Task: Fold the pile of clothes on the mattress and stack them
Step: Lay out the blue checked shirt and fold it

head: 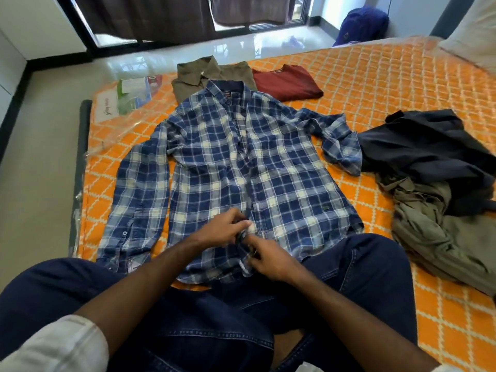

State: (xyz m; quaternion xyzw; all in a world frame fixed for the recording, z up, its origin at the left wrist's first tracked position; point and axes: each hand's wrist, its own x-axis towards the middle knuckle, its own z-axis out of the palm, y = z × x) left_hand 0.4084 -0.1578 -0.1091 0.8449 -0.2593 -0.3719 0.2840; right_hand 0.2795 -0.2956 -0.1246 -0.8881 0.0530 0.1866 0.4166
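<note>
Where the orange quilted mattress (375, 84) fills the frame: five garments counted. One blue plaid shirt (228, 162) spread flat, front up, collar toward the far edge, both sleeves out, the right sleeve bunched at the cuff. Two folded pieces at the far edge, side by side: olive shirt (212, 72), partly under the plaid collar, and red top (287, 81) touching it. Two unfolded pieces heaped at right: black garment (426, 151) lying over a crumpled olive garment (440, 234).

Two hands, both low on the plaid shirt's placket near the hem. Left hand (220, 229) pinching the placket edge, fingers curled. Right hand (271, 260) just beside it, fingers curled round the opposite edge. Whether a button sits between them, cannot tell.

Plaid: dark blue, pale blue, cream squares; buttons visible up the front.
</note>
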